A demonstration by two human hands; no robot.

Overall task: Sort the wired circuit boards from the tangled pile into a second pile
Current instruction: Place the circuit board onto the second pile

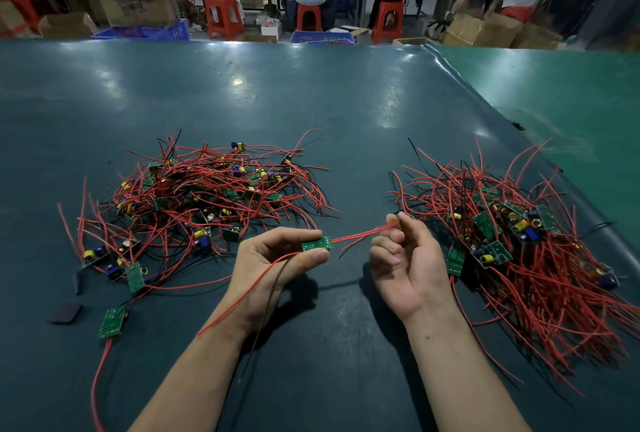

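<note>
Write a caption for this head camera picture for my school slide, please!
Left hand holds a small green circuit board while right hand pinches its red wires, between two tangled piles.

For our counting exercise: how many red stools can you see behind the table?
4. One stool left of centre, one in the middle, one right of centre, all with people seated. A fourth shows partly at far left. Others may be hidden behind people or boxes.

Two hands (pixel 343 258), two piles of wired boards (pixel 207 196), four red stools (pixel 224 16).
</note>
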